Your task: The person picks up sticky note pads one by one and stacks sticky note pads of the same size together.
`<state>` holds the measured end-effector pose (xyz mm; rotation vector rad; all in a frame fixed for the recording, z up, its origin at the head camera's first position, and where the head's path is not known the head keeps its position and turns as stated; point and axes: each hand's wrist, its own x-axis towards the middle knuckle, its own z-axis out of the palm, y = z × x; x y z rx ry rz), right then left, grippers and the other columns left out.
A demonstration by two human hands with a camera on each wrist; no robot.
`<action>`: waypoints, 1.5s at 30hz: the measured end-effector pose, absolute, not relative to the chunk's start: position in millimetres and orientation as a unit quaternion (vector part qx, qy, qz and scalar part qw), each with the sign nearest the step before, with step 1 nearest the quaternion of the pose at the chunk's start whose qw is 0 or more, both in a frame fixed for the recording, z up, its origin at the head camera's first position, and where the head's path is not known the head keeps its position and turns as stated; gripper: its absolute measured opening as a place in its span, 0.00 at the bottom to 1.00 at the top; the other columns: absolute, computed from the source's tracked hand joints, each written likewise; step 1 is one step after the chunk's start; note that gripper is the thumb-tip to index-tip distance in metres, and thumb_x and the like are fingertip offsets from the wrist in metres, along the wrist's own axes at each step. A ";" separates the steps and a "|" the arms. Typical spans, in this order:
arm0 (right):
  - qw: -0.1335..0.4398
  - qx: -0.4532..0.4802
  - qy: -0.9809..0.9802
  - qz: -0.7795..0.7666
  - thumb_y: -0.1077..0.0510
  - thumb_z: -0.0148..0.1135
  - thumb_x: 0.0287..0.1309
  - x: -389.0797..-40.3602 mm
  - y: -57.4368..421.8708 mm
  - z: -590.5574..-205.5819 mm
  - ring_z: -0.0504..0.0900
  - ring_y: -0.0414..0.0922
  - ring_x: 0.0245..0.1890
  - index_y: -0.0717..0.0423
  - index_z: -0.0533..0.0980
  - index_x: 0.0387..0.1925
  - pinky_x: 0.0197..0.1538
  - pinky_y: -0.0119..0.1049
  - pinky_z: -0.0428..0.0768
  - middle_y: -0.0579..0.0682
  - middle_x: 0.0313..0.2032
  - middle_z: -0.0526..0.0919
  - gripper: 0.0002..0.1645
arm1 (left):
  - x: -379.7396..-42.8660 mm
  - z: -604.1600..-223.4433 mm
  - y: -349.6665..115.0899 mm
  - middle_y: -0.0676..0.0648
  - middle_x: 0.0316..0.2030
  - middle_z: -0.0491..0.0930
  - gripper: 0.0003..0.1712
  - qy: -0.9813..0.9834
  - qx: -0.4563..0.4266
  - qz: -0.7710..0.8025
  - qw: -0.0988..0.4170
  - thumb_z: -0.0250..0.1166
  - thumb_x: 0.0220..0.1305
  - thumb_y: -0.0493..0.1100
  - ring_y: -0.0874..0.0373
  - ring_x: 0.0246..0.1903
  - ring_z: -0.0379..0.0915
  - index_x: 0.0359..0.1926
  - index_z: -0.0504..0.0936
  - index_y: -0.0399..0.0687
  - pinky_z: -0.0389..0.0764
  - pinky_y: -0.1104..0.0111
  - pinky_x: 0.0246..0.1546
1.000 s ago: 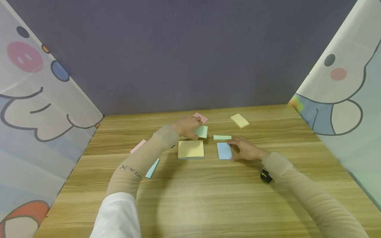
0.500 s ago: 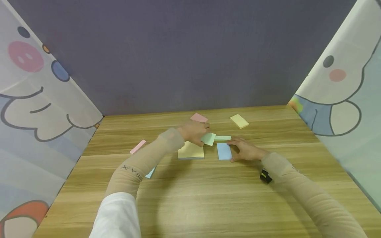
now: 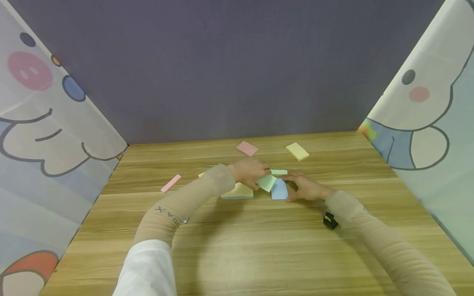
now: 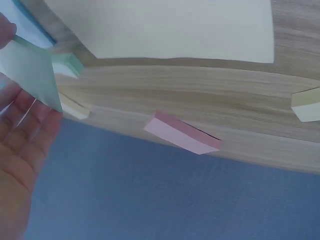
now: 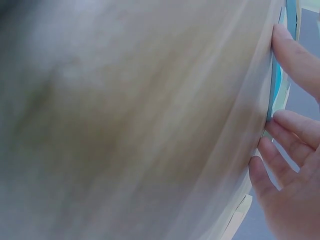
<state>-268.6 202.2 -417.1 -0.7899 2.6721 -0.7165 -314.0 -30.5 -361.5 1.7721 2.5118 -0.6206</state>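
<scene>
My left hand (image 3: 252, 172) pinches a light green sticky note pad (image 3: 267, 183), tilted above the table, its lower corner over the left edge of a blue sticky note pad (image 3: 279, 190). In the left wrist view, the thumb and fingers hold the green pad (image 4: 32, 70) from opposite edges. My right hand (image 3: 306, 187) grips the blue pad at its right side, thumb at the near corner and index finger at the far one. Just behind lies a narrow green pad (image 3: 279, 172). A larger yellow pad (image 3: 238, 191) on a bluish layer lies partly under my left hand.
Toward the back lie a pink pad (image 3: 247, 148) and a yellow pad (image 3: 297, 151). A narrow pink pad (image 3: 171, 183) is at the left. My left forearm mostly hides a blue strip (image 3: 186, 220). By my right forearm sits a small black object (image 3: 330, 220). A dark panel (image 3: 237, 74) closes the back.
My left hand has carried the green pad rightward and nearer, from in front of the pink pad to the blue pad's edge. The right hand has stayed in place.
</scene>
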 end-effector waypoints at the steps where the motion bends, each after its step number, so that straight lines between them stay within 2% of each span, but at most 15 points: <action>1: 0.134 -0.271 0.921 -0.247 0.47 0.71 0.42 -268.9 202.6 -417.4 0.54 0.66 0.64 0.63 0.63 0.61 0.62 0.64 0.55 0.65 0.63 0.62 0.47 | -313.1 -362.1 -29.2 0.50 0.51 0.71 0.33 0.796 0.569 -0.206 0.002 0.63 0.50 0.58 0.59 0.45 0.72 0.55 0.71 0.46 0.76 0.70 0.44; 14: 0.155 -0.258 0.919 -0.255 0.46 0.71 0.41 -268.2 202.6 -416.9 0.50 0.67 0.65 0.62 0.60 0.63 0.60 0.67 0.52 0.66 0.65 0.57 0.50 | -305.2 -370.7 -9.2 0.49 0.57 0.68 0.34 0.764 0.605 -0.222 0.039 0.64 0.53 0.54 0.57 0.51 0.69 0.59 0.68 0.45 0.73 0.71 0.52; 24: 0.156 -0.252 0.918 -0.264 0.47 0.71 0.42 -267.6 202.3 -417.0 0.49 0.66 0.66 0.59 0.60 0.64 0.61 0.67 0.50 0.66 0.65 0.57 0.50 | -299.2 -375.8 0.4 0.49 0.66 0.58 0.35 0.757 0.606 -0.240 0.047 0.64 0.55 0.54 0.58 0.56 0.66 0.61 0.67 0.46 0.71 0.71 0.54; 34: 0.156 -0.263 0.909 -0.282 0.46 0.71 0.41 -268.8 202.2 -421.0 0.47 0.66 0.66 0.61 0.60 0.63 0.61 0.69 0.48 0.66 0.66 0.55 0.50 | -294.0 -383.1 3.6 0.50 0.61 0.62 0.39 0.743 0.614 -0.262 0.046 0.64 0.55 0.56 0.58 0.62 0.60 0.64 0.63 0.45 0.64 0.70 0.61; 45: 0.149 -0.268 0.911 -0.276 0.45 0.72 0.40 -270.2 202.4 -419.8 0.47 0.66 0.66 0.60 0.61 0.64 0.61 0.69 0.49 0.64 0.65 0.58 0.51 | -298.2 -387.0 2.1 0.50 0.60 0.62 0.37 0.737 0.628 -0.246 0.040 0.62 0.58 0.52 0.55 0.61 0.62 0.65 0.61 0.46 0.67 0.71 0.59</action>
